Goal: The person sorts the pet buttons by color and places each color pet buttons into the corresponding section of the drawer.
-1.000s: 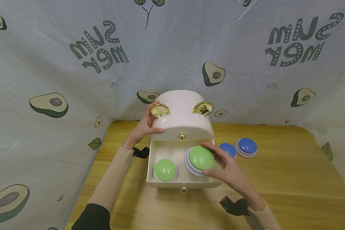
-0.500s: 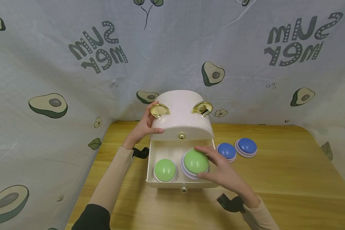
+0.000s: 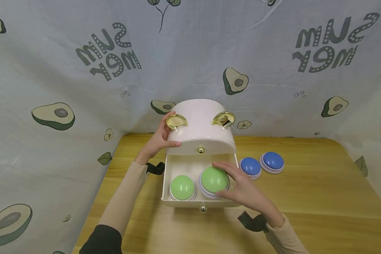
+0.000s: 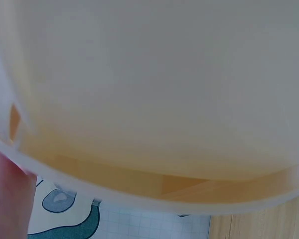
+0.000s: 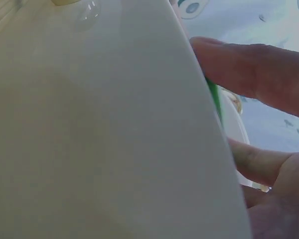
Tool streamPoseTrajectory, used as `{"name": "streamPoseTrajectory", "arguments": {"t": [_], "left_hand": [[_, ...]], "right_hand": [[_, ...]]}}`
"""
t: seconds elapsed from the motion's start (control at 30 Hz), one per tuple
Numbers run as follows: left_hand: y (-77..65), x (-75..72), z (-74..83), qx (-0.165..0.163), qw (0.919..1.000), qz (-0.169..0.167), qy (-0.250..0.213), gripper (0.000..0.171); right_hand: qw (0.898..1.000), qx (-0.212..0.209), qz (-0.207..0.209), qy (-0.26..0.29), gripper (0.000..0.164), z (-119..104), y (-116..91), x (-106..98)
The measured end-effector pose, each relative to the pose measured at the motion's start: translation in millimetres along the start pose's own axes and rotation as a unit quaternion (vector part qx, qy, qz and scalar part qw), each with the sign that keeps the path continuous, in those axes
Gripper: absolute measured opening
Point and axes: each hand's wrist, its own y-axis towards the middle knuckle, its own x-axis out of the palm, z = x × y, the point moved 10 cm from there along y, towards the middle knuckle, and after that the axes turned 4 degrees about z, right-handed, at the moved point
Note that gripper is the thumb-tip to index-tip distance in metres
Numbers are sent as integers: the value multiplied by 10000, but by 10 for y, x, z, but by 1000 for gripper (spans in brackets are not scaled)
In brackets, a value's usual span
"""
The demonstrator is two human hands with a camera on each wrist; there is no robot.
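In the head view a white drawer box (image 3: 200,135) with two gold ears stands on the table. My left hand (image 3: 158,137) grips its upper left side, thumb in front and fingers round behind. Its lower drawer (image 3: 195,160) is pulled out. Inside, a green domed push button (image 3: 182,187) on a white base sits at the left. My right hand (image 3: 241,185) holds a second green push button (image 3: 214,180) in the drawer's right half, thumb in front and fingers behind. The drawer's front hides most of that button in the right wrist view.
Two blue push buttons (image 3: 250,166) lie side by side on the wooden table (image 3: 320,183) to the right of the box. Behind the box hangs a pale cloth (image 3: 190,53) printed with avocados. A gold knob (image 3: 203,209) sticks out from the drawer's front.
My right hand has moved left and slightly down with the green push button, bringing it nearer the other green one. The left blue button is now uncovered. My left hand has stayed put.
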Motion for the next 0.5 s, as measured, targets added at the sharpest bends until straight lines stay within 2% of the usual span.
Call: {"name": "streamPoseTrajectory", "arguments": {"t": [0.17, 0.5], "left_hand": [[2, -4, 10, 54, 10000, -21, -43, 101], [1, -3, 1, 90, 9999, -46, 3, 103]], "right_hand": [[9996, -178, 0, 237, 62, -17, 16, -5], [9952, -330, -175, 906, 53, -59, 16, 32]]}}
